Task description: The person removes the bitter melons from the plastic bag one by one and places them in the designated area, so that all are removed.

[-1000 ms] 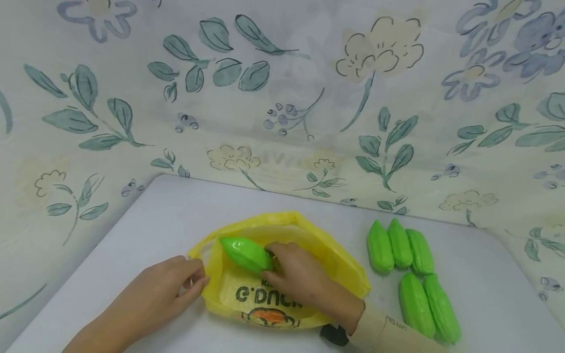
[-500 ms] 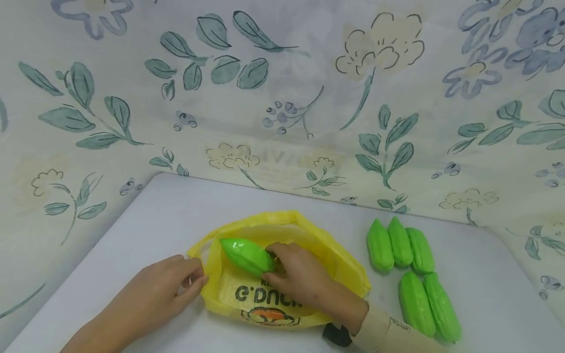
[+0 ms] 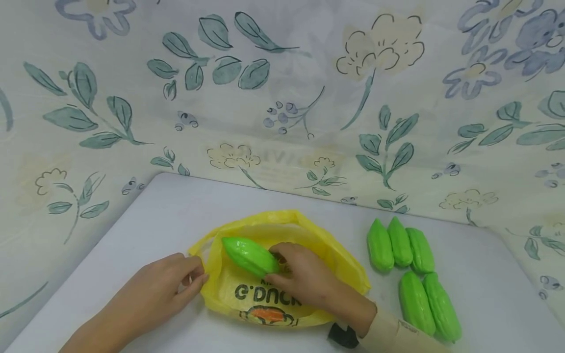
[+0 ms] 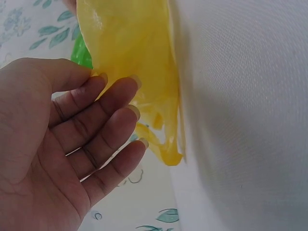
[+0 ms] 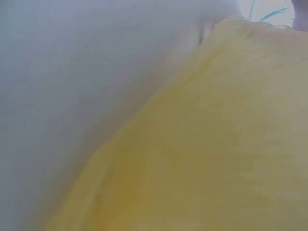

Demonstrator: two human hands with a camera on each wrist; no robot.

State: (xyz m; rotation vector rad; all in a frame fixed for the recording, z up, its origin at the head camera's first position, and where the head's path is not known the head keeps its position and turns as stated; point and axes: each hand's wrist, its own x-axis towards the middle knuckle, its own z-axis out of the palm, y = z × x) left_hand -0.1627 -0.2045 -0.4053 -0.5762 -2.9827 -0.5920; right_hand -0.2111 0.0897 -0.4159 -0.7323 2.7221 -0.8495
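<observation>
A yellow plastic bag (image 3: pixel 222 296) with dark lettering lies on the white table, its mouth spread open. My left hand (image 3: pixel 161 289) pinches the bag's left edge between thumb and forefinger; in the left wrist view the other fingers of that hand (image 4: pixel 72 120) are loosely bent beside the yellow film. Over the bag's opening, my right hand (image 3: pixel 306 274) grips one end of a glossy green ridged toy vegetable (image 3: pixel 247 255), whose pointed tip faces left. Blurred yellow bag film (image 5: pixel 207 144) fills much of the right wrist view, where neither right fingers nor vegetable show.
Several similar green vegetables (image 3: pixel 401 245) lie right of the bag in two groups, the nearer pair (image 3: pixel 417 304) close to my right sleeve (image 3: pixel 397 333). A small dark object (image 3: pixel 343 336) is partly hidden by the right wrist. Floral cloth (image 3: pixel 282 98) hangs behind the table (image 3: pixel 212 196).
The right hand and the green vegetable have shifted very slightly to the right over the bag. The left hand keeps its pinch on the bag's edge.
</observation>
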